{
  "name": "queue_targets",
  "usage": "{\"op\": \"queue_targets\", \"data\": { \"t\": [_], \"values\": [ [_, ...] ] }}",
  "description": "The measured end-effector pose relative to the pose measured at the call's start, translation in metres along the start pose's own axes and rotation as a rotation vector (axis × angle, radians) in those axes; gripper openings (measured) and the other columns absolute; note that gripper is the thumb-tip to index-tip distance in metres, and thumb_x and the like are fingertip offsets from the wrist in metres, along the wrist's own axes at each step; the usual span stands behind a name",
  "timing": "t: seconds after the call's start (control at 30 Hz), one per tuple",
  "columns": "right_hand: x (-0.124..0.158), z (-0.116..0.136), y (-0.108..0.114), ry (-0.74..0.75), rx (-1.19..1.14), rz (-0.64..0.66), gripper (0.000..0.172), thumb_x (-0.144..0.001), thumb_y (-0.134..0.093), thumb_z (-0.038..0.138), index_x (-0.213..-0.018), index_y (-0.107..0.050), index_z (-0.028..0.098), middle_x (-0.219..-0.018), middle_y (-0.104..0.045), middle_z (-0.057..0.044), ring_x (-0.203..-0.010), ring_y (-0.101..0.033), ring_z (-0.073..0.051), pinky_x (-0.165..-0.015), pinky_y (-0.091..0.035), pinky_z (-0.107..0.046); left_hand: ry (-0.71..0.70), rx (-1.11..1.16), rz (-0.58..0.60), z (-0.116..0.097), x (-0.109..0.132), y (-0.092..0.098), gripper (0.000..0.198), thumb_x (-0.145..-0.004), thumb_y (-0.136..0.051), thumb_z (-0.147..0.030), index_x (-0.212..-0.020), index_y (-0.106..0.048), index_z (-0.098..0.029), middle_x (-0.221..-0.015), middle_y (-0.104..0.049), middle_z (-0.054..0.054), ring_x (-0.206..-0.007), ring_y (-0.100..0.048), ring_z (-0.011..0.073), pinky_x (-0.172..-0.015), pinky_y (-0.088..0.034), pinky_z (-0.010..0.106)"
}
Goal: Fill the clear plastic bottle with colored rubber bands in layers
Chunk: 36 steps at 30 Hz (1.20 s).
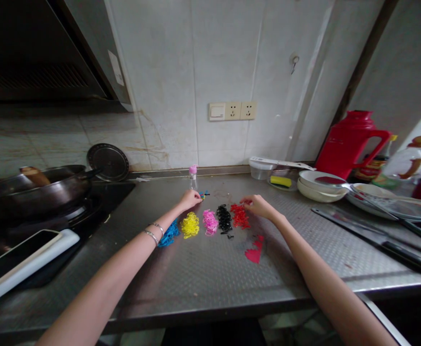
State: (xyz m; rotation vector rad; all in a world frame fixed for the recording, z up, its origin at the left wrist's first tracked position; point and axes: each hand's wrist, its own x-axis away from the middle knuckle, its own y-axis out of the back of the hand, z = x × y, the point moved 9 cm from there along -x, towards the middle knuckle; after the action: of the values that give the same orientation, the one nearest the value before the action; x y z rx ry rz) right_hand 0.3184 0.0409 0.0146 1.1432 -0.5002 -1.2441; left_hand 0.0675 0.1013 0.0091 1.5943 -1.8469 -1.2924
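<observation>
black pile of small looped pieces, 1, on the metal tabletop; a few loose black pieces at its near edge.
pink pile, 1, just left of the black pile.
yellow pile, 1, left of the black pile, past the pink.
blue pile, 1, farthest left of the black pile, partly covered by the left wrist.
red pile, 1, just right of the black pile.
multicoloured cluster, 1, small, beyond the black pile and to its left.
hands, 2. left hand: beyond the black pile and to its left, fingertips drawn narrow at the multicoloured cluster; cannot tell whether they grip it. bracelets, 2, on that wrist. right hand: right of the black pile, fingers curled narrow at the red pile's far edge; cannot tell whether a piece is held.
pink-capped clear bottle, 1, upright, beyond the black pile and to its left.
red heart-shaped cutout, 1, nearer the viewer than the black pile and to its right.
</observation>
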Motion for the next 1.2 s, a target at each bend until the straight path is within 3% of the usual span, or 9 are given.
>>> {"op": "queue_targets", "data": {
  "t": [0.27,0.4,0.6,0.77,0.9,1.07,1.2],
  "values": [
    [0.001,0.003,-0.001,0.006,0.007,0.018,0.026,-0.071,-0.049,0.021,-0.088,-0.068,0.018,-0.079,-0.068,-0.004,-0.071,-0.06,-0.014,-0.065,-0.041,-0.02,0.05,0.124,-0.019,0.009,-0.006,-0.006,0.017,-0.062,-0.059,-0.021,-0.072,-0.07,-0.011,-0.069,-0.067,0.007,-0.063,-0.057,0.0156,-0.057,-0.039,0.024],
    [0.002,0.003,-0.001,0.001,0.012,0.021,0.025,-0.071,-0.05,0.021,-0.088,-0.068,0.018,-0.079,-0.068,-0.004,-0.071,-0.06,-0.014,-0.066,-0.041,-0.019,0.032,0.189,-0.022,0.003,-0.006,-0.004,0.016,-0.061,-0.059,-0.018,-0.07,-0.069,-0.01,-0.066,-0.067,0.006,-0.061,-0.057,0.0145,-0.058,-0.041,0.024],
    [0.001,0.003,-0.001,-0.005,0.018,0.027,0.024,-0.071,-0.051,0.02,-0.087,-0.068,0.019,-0.078,-0.068,-0.004,-0.071,-0.06,-0.014,-0.066,-0.041,-0.019,-0.057,0.281,0.037,-0.032,-0.001,-0.009,0.015,-0.061,-0.059,-0.018,-0.069,-0.068,-0.009,-0.065,-0.066,0.006,-0.06,-0.056,0.0135,-0.059,-0.042,0.023],
    [0.001,0.003,-0.002,-0.011,0.025,0.031,0.023,-0.071,-0.051,0.018,-0.086,-0.068,0.019,-0.078,-0.068,-0.003,-0.071,-0.06,-0.014,-0.066,-0.041,-0.018,-0.158,0.314,0.185,-0.069,0.007,-0.034,0.018,-0.062,-0.057,-0.02,-0.072,-0.069,-0.009,-0.067,-0.067,0.006,-0.062,-0.057,0.0134,-0.06,-0.043,0.023],
    [0.002,0.003,-0.002,-0.012,0.035,0.027,0.024,-0.071,-0.05,0.018,-0.085,-0.068,0.019,-0.078,-0.068,-0.003,-0.071,-0.06,-0.013,-0.066,-0.041,-0.018,-0.193,0.281,0.25,-0.082,0.01,-0.049,0.02,-0.062,-0.057,-0.018,-0.074,-0.07,-0.009,-0.07,-0.068,0.007,-0.063,-0.057,0.0138,-0.061,-0.043,0.023],
    [0.003,0.004,0.0,0.01,0.027,0.009,0.023,-0.071,-0.05,0.019,-0.085,-0.068,0.019,-0.078,-0.068,-0.003,-0.07,-0.06,-0.013,-0.065,-0.041,-0.018,-0.17,0.336,0.203,-0.073,0.007,-0.035,0.022,-0.064,-0.056,-0.021,-0.076,-0.069,-0.009,-0.073,-0.068,0.008,-0.064,-0.057,0.0139,-0.062,-0.042,0.023],
    [0.003,0.003,0.003,0.015,0.027,-0.019,0.023,-0.071,-0.05,0.02,-0.086,-0.068,0.019,-0.079,-0.068,-0.003,-0.07,-0.06,-0.014,-0.065,-0.041,-0.019,-0.085,0.335,0.088,-0.037,0.002,-0.007,0.022,-0.067,-0.055,-0.027,-0.067,-0.069,-0.009,-0.059,-0.064,0.005,-0.055,-0.052,0.0122,-0.055,-0.037,0.023]
  ]
}}
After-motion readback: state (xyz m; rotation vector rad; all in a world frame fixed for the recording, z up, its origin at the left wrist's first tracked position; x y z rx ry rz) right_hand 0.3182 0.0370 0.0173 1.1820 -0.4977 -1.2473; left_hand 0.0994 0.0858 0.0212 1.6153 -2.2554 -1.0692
